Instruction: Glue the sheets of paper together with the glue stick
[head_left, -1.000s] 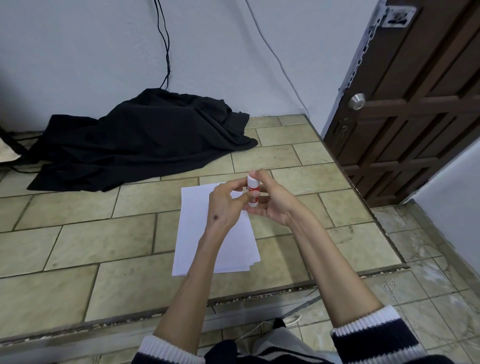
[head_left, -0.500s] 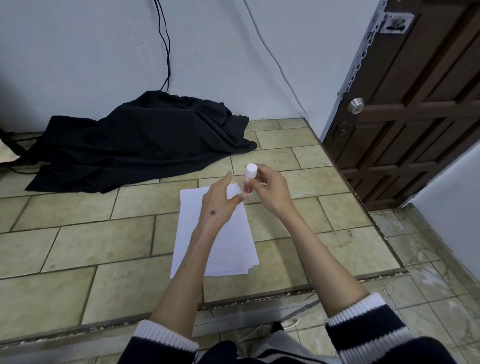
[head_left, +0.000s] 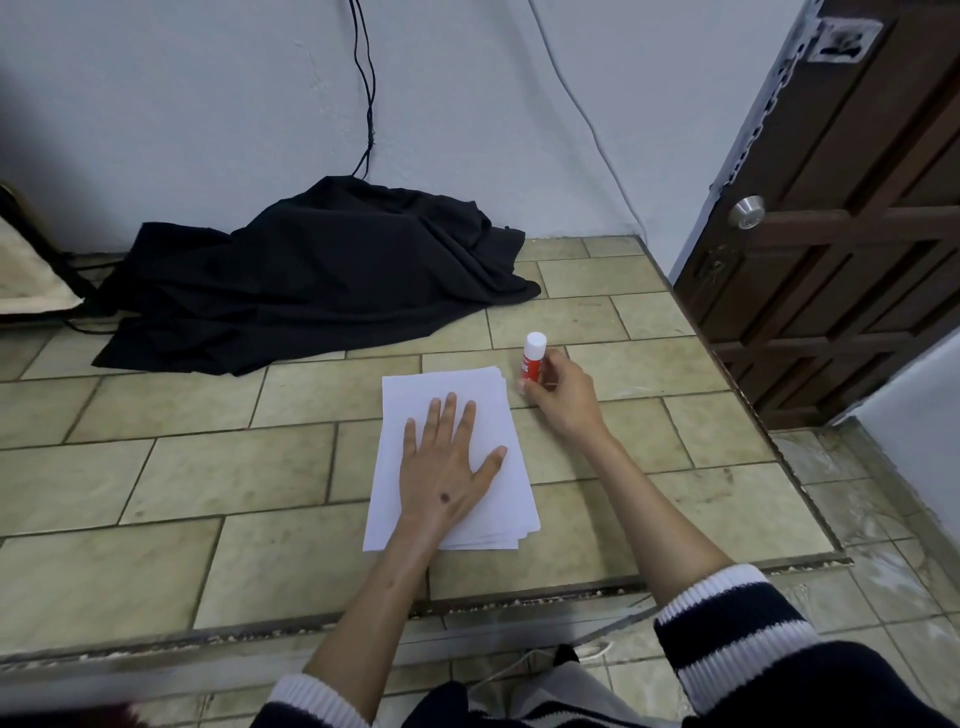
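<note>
A small stack of white paper sheets lies on the tiled platform, edges slightly fanned at the right. My left hand lies flat on top of the stack with fingers spread. Just right of the stack's far corner stands a red glue stick with a white cap on, upright on the tile. My right hand holds its lower body between curled fingers and thumb.
A heap of black cloth lies at the back against the wall, with cables hanging above it. A brown wooden door stands at the right. The platform's front edge drops to a lower tiled floor.
Both hands were up over the paper working the glue stick. Now my left hand has dropped flat onto the sheets and my right has brought the capped stick down to the tile.
</note>
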